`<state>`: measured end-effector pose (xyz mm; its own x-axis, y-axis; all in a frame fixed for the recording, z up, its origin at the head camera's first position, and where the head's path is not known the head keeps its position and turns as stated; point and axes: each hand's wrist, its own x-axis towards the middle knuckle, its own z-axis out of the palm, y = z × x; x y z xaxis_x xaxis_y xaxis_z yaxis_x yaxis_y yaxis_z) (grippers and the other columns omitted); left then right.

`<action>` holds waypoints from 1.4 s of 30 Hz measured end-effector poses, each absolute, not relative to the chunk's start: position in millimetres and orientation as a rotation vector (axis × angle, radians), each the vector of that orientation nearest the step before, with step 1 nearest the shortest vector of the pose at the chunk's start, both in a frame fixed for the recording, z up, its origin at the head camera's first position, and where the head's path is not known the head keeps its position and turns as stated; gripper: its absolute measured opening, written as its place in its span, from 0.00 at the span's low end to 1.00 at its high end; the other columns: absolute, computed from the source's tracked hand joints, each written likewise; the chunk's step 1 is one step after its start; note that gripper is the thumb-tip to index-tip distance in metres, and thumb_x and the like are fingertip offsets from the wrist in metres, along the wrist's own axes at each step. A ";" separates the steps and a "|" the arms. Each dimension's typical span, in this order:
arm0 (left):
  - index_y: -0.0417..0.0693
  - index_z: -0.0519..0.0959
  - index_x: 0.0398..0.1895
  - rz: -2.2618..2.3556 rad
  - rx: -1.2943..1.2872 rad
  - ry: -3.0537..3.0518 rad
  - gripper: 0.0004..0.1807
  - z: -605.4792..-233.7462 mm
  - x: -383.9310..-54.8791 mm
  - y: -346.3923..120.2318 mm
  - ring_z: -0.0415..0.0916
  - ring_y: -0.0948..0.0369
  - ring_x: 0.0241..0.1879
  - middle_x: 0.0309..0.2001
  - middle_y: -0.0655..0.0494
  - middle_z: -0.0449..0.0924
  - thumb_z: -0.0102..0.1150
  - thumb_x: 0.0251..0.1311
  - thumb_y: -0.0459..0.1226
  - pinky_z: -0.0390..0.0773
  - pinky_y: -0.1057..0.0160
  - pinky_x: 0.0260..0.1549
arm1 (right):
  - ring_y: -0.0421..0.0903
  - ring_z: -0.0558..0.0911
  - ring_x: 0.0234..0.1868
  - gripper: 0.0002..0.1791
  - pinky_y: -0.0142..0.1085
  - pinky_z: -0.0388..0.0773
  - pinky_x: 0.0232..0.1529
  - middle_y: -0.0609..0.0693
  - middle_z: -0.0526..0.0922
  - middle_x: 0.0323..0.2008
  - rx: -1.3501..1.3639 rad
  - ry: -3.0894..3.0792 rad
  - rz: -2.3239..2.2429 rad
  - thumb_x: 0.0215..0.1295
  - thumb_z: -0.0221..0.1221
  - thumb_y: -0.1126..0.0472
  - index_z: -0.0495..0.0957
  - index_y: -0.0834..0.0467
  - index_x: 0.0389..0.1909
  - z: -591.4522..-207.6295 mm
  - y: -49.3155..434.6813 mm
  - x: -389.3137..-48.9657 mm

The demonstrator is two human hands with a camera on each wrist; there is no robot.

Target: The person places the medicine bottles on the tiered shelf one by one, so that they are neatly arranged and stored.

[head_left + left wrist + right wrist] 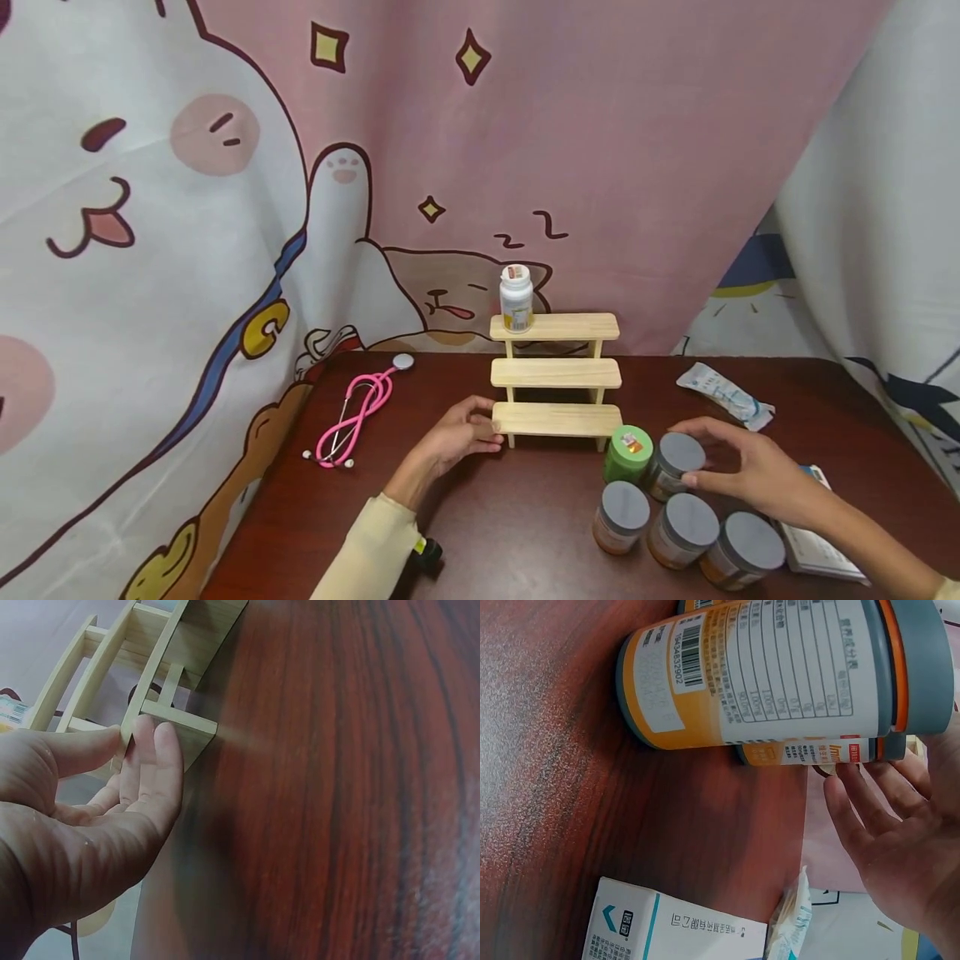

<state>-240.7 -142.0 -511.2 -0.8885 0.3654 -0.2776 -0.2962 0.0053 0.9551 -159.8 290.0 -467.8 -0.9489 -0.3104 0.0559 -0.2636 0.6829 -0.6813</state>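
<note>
Dark red-brown runs right across the table point(540, 521), and up on it a pale three-step stand point(557, 373). Left hand point(461, 435) pinches its bottom step point(557, 419) at the left end; right hand point(757, 467) grips a grey-lidded jar point(678, 457), green jar point(628, 457) just beside, white bottle point(516, 302) up top!

Plain pale-yellow sleeves point(366, 550), bare fingers point(847, 814)

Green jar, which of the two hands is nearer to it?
Right. The right hand grips a grey-lidded jar just right of the green jar; the left hand is farther off, at the left end of the wooden shelf.
</note>
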 end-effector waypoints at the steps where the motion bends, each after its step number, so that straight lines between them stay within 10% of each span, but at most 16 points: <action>1: 0.34 0.67 0.66 1.933 0.079 1.839 0.23 -511.6 -240.6 -141.3 0.83 0.57 0.39 0.42 0.49 0.77 0.57 0.70 0.24 0.89 0.57 0.48 | 0.28 0.82 0.51 0.32 0.32 0.84 0.44 0.42 0.85 0.57 -0.462 2.840 -1.101 0.58 0.76 0.40 0.78 0.39 0.63 -467.2 290.6 -159.7; 23: 0.36 0.68 0.65 1.922 0.070 1.855 0.22 -510.0 -241.3 -143.9 0.83 0.58 0.39 0.42 0.50 0.77 0.57 0.71 0.24 0.89 0.58 0.47 | 0.22 0.76 0.45 0.37 0.29 0.82 0.36 0.58 0.86 0.56 -0.512 3.135 -0.928 0.61 0.76 0.47 0.76 0.54 0.68 -424.1 300.0 -181.7; 29: 0.35 0.68 0.66 1.914 0.077 1.853 0.22 -509.7 -242.3 -143.1 0.82 0.57 0.40 0.42 0.50 0.78 0.57 0.71 0.25 0.89 0.57 0.48 | 0.46 0.85 0.47 0.36 0.27 0.80 0.35 0.59 0.85 0.56 -0.488 3.161 -0.978 0.66 0.73 0.47 0.73 0.55 0.71 -402.2 292.9 -193.8; 34: 0.34 0.67 0.65 1.909 0.090 1.866 0.22 -510.1 -242.0 -142.4 0.82 0.57 0.40 0.43 0.50 0.78 0.57 0.71 0.25 0.89 0.57 0.48 | 0.66 0.85 0.53 0.38 0.47 0.88 0.42 0.65 0.81 0.62 -0.525 3.143 -1.030 0.71 0.68 0.49 0.67 0.57 0.76 -382.8 276.9 -207.6; 42: 0.33 0.67 0.65 1.918 0.105 1.871 0.22 -509.8 -240.7 -142.0 0.83 0.57 0.40 0.42 0.50 0.77 0.57 0.71 0.25 0.89 0.57 0.49 | 0.67 0.84 0.55 0.34 0.20 0.75 0.41 0.62 0.79 0.61 -0.568 3.098 -1.209 0.75 0.65 0.51 0.66 0.54 0.76 -355.8 249.8 -227.4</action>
